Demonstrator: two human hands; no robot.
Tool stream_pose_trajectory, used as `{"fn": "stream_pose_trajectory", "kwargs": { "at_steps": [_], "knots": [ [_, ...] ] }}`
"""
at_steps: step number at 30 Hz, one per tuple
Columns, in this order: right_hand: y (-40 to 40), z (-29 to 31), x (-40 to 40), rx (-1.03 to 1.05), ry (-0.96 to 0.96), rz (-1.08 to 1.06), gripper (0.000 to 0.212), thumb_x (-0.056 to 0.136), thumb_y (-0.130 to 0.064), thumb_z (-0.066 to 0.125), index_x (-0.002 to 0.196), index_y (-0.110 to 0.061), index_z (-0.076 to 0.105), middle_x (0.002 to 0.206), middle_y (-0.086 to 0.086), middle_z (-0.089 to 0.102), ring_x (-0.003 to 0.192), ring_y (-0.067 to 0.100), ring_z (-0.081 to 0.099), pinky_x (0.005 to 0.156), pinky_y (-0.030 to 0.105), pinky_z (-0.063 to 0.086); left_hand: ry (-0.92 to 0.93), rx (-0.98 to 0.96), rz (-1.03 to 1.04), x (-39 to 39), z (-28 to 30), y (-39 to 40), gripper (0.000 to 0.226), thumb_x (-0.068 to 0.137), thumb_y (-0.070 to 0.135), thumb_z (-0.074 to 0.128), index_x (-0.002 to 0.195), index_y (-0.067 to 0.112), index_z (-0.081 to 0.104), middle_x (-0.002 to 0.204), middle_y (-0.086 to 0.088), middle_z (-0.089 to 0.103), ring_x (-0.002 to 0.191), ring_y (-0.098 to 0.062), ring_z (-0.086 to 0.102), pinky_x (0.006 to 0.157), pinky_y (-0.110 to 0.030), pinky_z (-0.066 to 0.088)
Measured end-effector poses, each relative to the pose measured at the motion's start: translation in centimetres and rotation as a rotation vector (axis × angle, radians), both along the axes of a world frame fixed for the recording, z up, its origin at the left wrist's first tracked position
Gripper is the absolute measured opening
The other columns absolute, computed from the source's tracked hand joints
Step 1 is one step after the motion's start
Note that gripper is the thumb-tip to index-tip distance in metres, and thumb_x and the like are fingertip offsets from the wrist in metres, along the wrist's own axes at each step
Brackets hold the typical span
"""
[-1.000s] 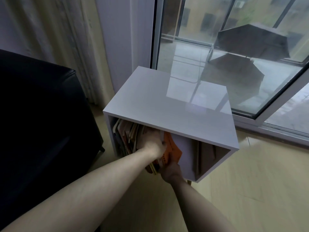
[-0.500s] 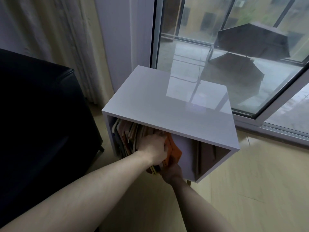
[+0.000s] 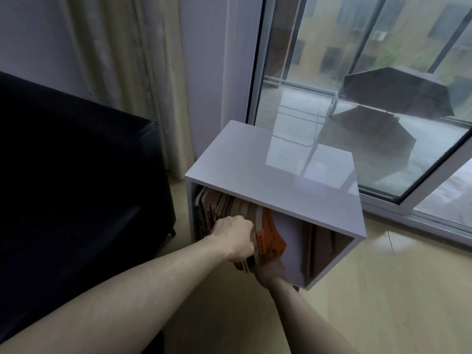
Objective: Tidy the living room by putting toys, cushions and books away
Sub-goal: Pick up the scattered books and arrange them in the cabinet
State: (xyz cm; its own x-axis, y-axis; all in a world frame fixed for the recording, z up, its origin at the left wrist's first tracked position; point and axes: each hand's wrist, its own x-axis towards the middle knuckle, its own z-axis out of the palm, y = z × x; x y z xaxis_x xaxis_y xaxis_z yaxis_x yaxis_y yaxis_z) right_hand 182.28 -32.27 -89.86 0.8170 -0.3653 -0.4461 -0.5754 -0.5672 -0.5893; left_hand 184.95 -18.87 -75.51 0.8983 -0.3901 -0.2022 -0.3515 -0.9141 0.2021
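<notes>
Here, one white cabinet point(image 3: 268, 175), box-shaped, open at the front, standing on the pale floor point(image 3: 383, 302) just beside a black sofa point(image 3: 76, 187) and close against a sliding glass door point(image 3: 357, 98); its glossy top reflects the door frame; a curtain point(image 3: 127, 60) hangs behind the sofa. Contents, left compartment: a row of books point(image 3: 224, 203), thin, upright or slightly leaning, spines and page edges facing outward, packed toward the left wall. Item in handling: an orange book point(image 3: 270, 236), at the right end of that row, tilted, its lower corner projecting out of the opening. Left hand point(image 3: 235, 238): knuckles up, fingers curled tightly, gripping the near edges of the books just left of the orange one, fingertips hidden from above. Right hand point(image 3: 269, 270): lower, beneath the orange book and touching its bottom edge, fingers under the book and largely hidden; whether they curl round it or merely support it cannot be told. Contents, right compartment: dark flat boards or folders point(image 3: 310, 251) standing upright, in shadow, kind not legible. Outside the glass: a dark open umbrella point(image 3: 396, 95) on the wet balcony.
</notes>
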Motion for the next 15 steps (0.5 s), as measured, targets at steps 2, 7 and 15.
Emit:
{"fn": "stream_pose_trajectory", "kwargs": {
  "at_steps": [2, 7, 15],
  "knots": [
    [1.2, 1.9, -0.1, 0.049, -0.015, -0.072, 0.066, 0.087, -0.029, 0.074, 0.143, -0.012, 0.043, 0.121, 0.007, 0.062, 0.102, 0.022, 0.064, 0.088, 0.033, 0.055, 0.018, -0.012, 0.021, -1.0, 1.2, 1.9, 0.015, 0.092, 0.028, 0.056, 0.104, 0.025, 0.065, 0.101, 0.001, 0.063, 0.085, -0.020, 0.064, 0.082, -0.040, 0.058],
    [6.4, 9.1, -0.2, 0.197, -0.014, 0.067, 0.072, 0.079, -0.048, 0.071, 0.133, -0.004, 0.054, 0.099, 0.009, 0.071, 0.069, 0.017, 0.062, 0.050, 0.027, 0.047, -0.074, -0.092, 0.167, -4.5, 6.9, 9.3, 0.026, 0.094, 0.036, 0.055, 0.118, 0.034, 0.066, 0.117, 0.007, 0.066, 0.094, -0.016, 0.066, 0.076, -0.034, 0.055],
    [19.0, 20.6, -5.7, 0.215, -0.283, 0.676, 0.071, 0.093, -0.025, 0.070, 0.154, -0.031, 0.033, 0.144, -0.002, 0.049, 0.084, 0.005, 0.062, 0.054, 0.015, 0.050, -0.255, -0.267, 0.575, -17.2, 13.8, 24.9, 0.034, 0.098, 0.043, 0.054, 0.129, 0.036, 0.063, 0.132, 0.018, 0.059, 0.101, -0.009, 0.064, 0.091, -0.033, 0.052]
  ]
}}
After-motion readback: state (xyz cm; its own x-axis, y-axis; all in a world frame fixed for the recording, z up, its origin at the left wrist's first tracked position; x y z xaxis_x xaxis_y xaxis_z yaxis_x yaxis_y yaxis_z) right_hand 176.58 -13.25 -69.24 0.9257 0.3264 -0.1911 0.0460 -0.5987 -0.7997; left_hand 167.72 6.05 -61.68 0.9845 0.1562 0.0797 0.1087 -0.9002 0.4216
